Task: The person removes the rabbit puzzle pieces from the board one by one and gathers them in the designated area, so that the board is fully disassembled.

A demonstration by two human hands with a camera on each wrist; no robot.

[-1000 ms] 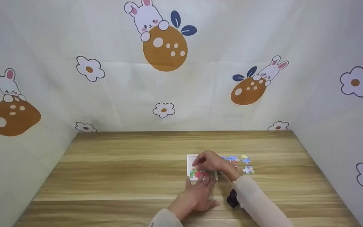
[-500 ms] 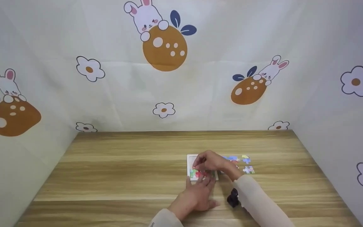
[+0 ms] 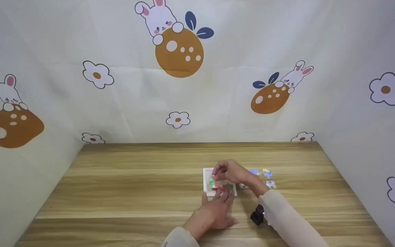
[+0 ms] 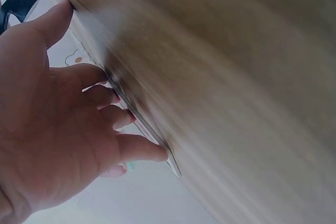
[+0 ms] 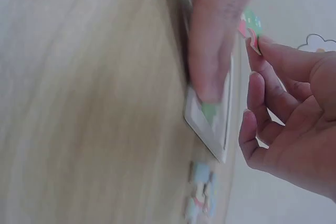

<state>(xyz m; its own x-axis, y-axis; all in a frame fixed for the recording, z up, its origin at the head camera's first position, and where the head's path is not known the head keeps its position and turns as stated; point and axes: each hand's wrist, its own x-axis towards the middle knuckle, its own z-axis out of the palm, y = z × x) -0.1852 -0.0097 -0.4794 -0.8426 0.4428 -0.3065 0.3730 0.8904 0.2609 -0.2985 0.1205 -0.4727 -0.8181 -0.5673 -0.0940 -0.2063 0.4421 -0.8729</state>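
A small white-framed puzzle tray (image 3: 204, 178) lies on the wooden table, with red and green puzzle parts at its near side. My left hand (image 3: 214, 214) rests on the tray's near edge, fingers spread over the pieces there. In the left wrist view, the left hand's fingertips (image 4: 157, 153) touch the tray's thin edge. Over the tray, my right hand (image 3: 230, 172) pinches a green and red puzzle piece (image 5: 253, 23) between thumb and index finger. That puzzle piece (image 3: 212, 183) looks tilted and raised from the tray. The hands hide part of the tray.
Several loose puzzle pieces (image 3: 270, 184) lie right of the tray, partly behind the right wrist. A small black object (image 3: 257, 215) shows beside the right sleeve. Patterned cloth (image 3: 132, 96) walls enclose the table (image 3: 122, 192) at the back and sides.
My right hand has moved slightly up and to the right, and the pinched green and red puzzle piece now shows tilted above the tray. The left hand has stayed in place.
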